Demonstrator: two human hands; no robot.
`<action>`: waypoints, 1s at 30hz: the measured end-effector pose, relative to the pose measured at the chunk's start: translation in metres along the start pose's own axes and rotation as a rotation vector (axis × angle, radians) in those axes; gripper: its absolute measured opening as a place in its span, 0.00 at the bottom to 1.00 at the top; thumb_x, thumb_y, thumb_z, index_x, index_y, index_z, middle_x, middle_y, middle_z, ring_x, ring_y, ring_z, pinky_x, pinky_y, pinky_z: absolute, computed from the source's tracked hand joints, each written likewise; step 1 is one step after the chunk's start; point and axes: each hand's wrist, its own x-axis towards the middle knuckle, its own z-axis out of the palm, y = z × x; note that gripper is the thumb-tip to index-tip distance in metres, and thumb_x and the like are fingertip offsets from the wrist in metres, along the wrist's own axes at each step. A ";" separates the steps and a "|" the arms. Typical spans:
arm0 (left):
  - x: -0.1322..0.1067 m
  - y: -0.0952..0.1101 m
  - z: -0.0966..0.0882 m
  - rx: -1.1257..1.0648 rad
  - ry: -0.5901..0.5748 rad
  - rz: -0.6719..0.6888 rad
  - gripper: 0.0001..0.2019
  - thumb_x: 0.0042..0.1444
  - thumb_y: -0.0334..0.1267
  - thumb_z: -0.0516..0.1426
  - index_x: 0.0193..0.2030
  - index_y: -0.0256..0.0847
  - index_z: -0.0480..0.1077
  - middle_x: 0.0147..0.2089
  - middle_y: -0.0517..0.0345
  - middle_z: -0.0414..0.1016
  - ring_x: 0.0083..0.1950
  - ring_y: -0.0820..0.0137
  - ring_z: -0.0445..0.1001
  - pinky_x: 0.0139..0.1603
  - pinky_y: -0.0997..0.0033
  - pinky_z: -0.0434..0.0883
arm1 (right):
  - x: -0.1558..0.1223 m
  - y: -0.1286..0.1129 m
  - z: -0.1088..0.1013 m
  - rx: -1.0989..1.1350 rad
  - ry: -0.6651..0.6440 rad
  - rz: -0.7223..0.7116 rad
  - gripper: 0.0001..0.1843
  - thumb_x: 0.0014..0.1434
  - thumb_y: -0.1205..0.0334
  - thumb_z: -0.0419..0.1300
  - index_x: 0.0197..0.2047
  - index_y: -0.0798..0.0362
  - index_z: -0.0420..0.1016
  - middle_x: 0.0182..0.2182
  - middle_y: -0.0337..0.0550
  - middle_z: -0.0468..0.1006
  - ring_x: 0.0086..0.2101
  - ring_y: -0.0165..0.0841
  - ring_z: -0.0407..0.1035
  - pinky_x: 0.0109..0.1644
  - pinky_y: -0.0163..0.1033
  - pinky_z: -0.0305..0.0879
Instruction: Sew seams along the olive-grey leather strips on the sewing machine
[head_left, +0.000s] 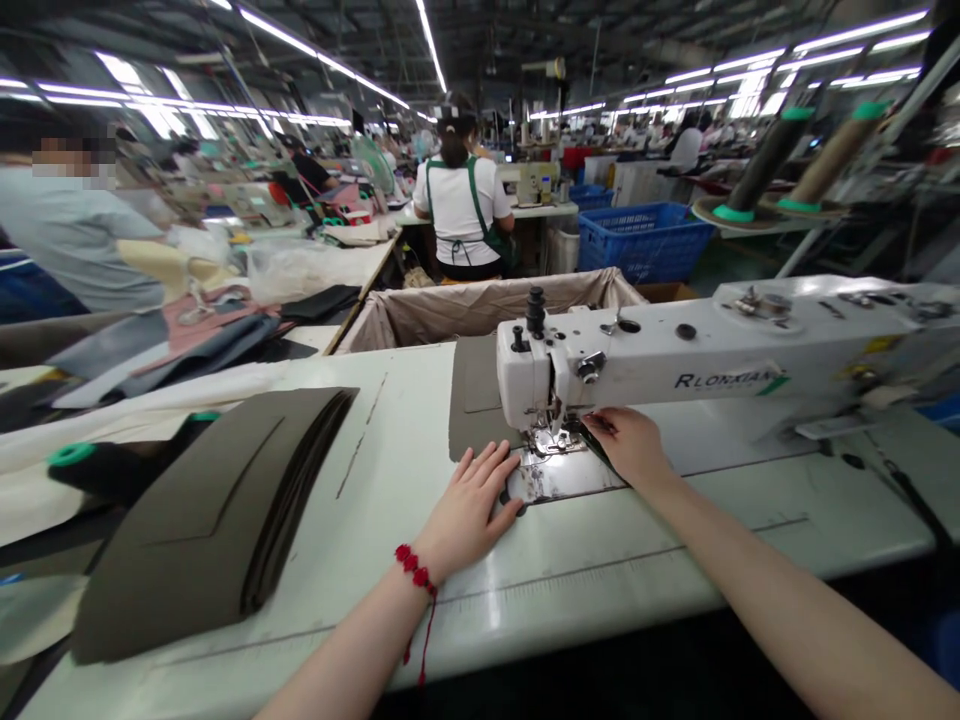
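Olive-grey fabric panel [472, 425] lies beside the needle of the sewing machine [637, 350], reaching toward the table's [375, 540] far edge. The left hand [469, 510] rests flat at its near edge; the right hand [630, 445] grasps a dark item — too hidden to identify. Similar panels [195, 500] lie stacked toward the near left corner.

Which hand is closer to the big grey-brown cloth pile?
Left. The left hand lies to the right of the pile, across a stretch of table; the right hand is farther right, by the sewing machine.
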 end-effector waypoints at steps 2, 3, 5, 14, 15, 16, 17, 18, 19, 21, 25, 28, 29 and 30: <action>0.000 0.000 0.000 0.004 0.003 -0.002 0.27 0.66 0.47 0.50 0.69 0.48 0.51 0.73 0.55 0.48 0.73 0.60 0.46 0.72 0.49 0.45 | 0.004 0.004 0.001 -0.008 0.035 0.023 0.17 0.62 0.55 0.53 0.27 0.51 0.77 0.26 0.47 0.79 0.29 0.37 0.71 0.32 0.37 0.56; 0.000 0.001 0.000 0.007 0.003 -0.003 0.27 0.66 0.47 0.50 0.69 0.48 0.51 0.73 0.55 0.48 0.73 0.61 0.46 0.72 0.49 0.45 | 0.006 0.006 0.001 -0.005 0.044 0.023 0.17 0.61 0.56 0.53 0.27 0.51 0.77 0.26 0.48 0.79 0.29 0.38 0.71 0.32 0.37 0.56; 0.000 0.001 -0.001 0.011 0.003 -0.007 0.26 0.65 0.47 0.51 0.69 0.48 0.51 0.73 0.55 0.48 0.73 0.61 0.46 0.72 0.49 0.45 | 0.007 0.008 0.000 0.022 0.020 -0.020 0.16 0.60 0.55 0.54 0.25 0.51 0.76 0.25 0.47 0.79 0.29 0.37 0.71 0.33 0.37 0.57; 0.000 0.004 -0.004 0.000 -0.009 -0.024 0.26 0.65 0.47 0.50 0.68 0.48 0.53 0.72 0.55 0.49 0.73 0.62 0.46 0.72 0.50 0.45 | 0.002 0.007 0.005 0.147 -0.013 -0.106 0.21 0.63 0.51 0.53 0.25 0.51 0.77 0.24 0.43 0.79 0.26 0.33 0.72 0.32 0.34 0.61; 0.000 0.004 -0.004 -0.002 -0.007 -0.024 0.26 0.65 0.47 0.50 0.68 0.48 0.52 0.72 0.55 0.49 0.73 0.62 0.46 0.72 0.51 0.45 | 0.002 0.007 0.006 0.146 -0.004 -0.095 0.20 0.63 0.51 0.53 0.26 0.51 0.78 0.25 0.44 0.80 0.27 0.34 0.73 0.33 0.34 0.62; 0.001 0.004 -0.004 -0.004 -0.003 -0.025 0.26 0.65 0.47 0.50 0.68 0.48 0.52 0.72 0.55 0.48 0.73 0.61 0.45 0.73 0.51 0.45 | 0.001 0.008 0.008 0.142 0.002 -0.086 0.19 0.63 0.51 0.54 0.27 0.51 0.79 0.26 0.44 0.80 0.28 0.35 0.73 0.34 0.35 0.62; 0.001 0.004 -0.003 -0.006 0.002 -0.027 0.27 0.65 0.47 0.50 0.69 0.48 0.50 0.73 0.55 0.47 0.73 0.61 0.44 0.73 0.51 0.45 | 0.001 0.008 0.009 0.136 0.006 -0.078 0.18 0.63 0.52 0.54 0.29 0.51 0.79 0.27 0.45 0.81 0.30 0.36 0.74 0.35 0.35 0.62; 0.001 0.004 -0.002 -0.005 0.009 -0.033 0.29 0.65 0.47 0.51 0.70 0.47 0.48 0.73 0.55 0.46 0.73 0.61 0.43 0.73 0.51 0.45 | 0.000 0.009 0.010 0.128 0.007 -0.071 0.18 0.63 0.52 0.54 0.30 0.51 0.80 0.28 0.45 0.81 0.31 0.36 0.74 0.36 0.36 0.62; 0.001 0.004 -0.001 -0.001 0.016 -0.039 0.31 0.65 0.47 0.51 0.71 0.46 0.45 0.73 0.54 0.44 0.74 0.60 0.41 0.72 0.51 0.45 | 0.000 0.009 0.010 0.118 0.006 -0.063 0.17 0.62 0.52 0.55 0.31 0.51 0.80 0.29 0.46 0.81 0.32 0.37 0.74 0.37 0.36 0.62; 0.001 0.003 0.001 0.012 0.018 -0.047 0.34 0.64 0.48 0.51 0.72 0.43 0.42 0.74 0.52 0.42 0.74 0.60 0.39 0.72 0.51 0.45 | -0.001 0.009 0.011 0.097 -0.004 -0.049 0.17 0.62 0.52 0.55 0.31 0.51 0.80 0.29 0.46 0.81 0.33 0.38 0.74 0.38 0.37 0.62; 0.001 0.003 0.003 0.031 0.003 -0.033 0.33 0.65 0.48 0.50 0.72 0.42 0.41 0.73 0.51 0.43 0.73 0.59 0.41 0.73 0.51 0.44 | 0.002 0.006 0.007 0.071 -0.059 -0.036 0.20 0.64 0.51 0.52 0.29 0.52 0.78 0.28 0.46 0.80 0.33 0.37 0.72 0.37 0.37 0.60; 0.000 0.003 0.003 0.030 0.008 -0.035 0.33 0.65 0.49 0.50 0.72 0.43 0.41 0.73 0.52 0.43 0.73 0.59 0.41 0.72 0.49 0.44 | 0.002 0.001 -0.006 0.065 -0.161 -0.067 0.20 0.64 0.50 0.52 0.27 0.50 0.74 0.23 0.40 0.76 0.27 0.34 0.70 0.31 0.35 0.56; 0.000 0.003 0.003 0.030 0.010 -0.039 0.33 0.65 0.49 0.50 0.72 0.43 0.41 0.73 0.52 0.43 0.73 0.59 0.41 0.72 0.49 0.44 | 0.000 -0.001 -0.012 0.061 -0.201 -0.086 0.19 0.63 0.49 0.53 0.25 0.49 0.73 0.20 0.38 0.74 0.24 0.32 0.68 0.28 0.35 0.53; 0.000 0.003 0.003 0.030 0.010 -0.043 0.34 0.65 0.49 0.50 0.72 0.43 0.41 0.73 0.52 0.43 0.74 0.59 0.41 0.72 0.49 0.43 | -0.003 -0.004 -0.018 0.056 -0.243 -0.107 0.18 0.62 0.49 0.55 0.25 0.49 0.71 0.19 0.35 0.73 0.22 0.31 0.66 0.26 0.35 0.51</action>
